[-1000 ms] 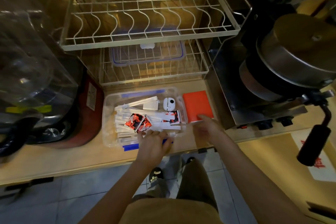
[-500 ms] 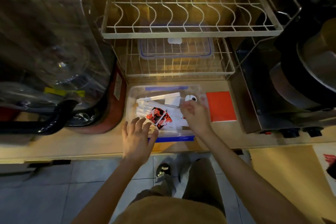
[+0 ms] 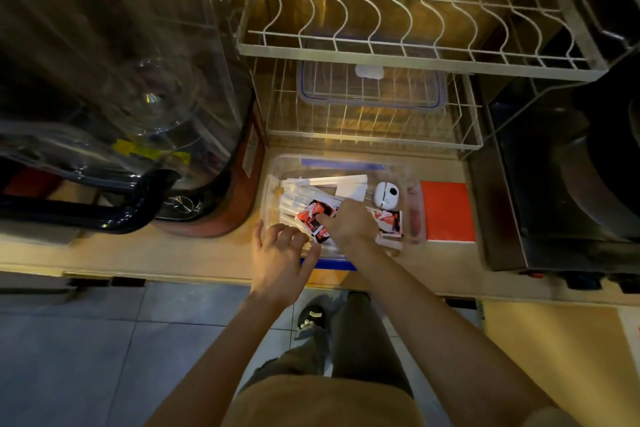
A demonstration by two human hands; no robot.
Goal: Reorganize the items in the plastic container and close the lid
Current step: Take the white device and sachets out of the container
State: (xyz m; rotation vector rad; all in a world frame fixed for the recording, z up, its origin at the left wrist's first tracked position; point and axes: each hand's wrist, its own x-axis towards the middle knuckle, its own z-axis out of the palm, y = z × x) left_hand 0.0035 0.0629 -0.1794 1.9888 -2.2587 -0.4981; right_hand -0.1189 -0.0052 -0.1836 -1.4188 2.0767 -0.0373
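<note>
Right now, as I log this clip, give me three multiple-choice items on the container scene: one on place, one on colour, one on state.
1. Where is the lid?
A. on the lower wire rack
B. on the container
C. on the floor

2. What colour is the flat pad right of the plastic container?
A. green
B. orange-red
C. black

3. What is the right hand doing?
A. resting on the counter
B. reaching among the sachets inside the container
C. gripping the lid

Key: 1 A, the blue-edged lid lies on the rack behind the open container; 2 B, it shows orange-red; 3 B, its fingers are on the red sachets while the left hand is at the near rim.
</note>
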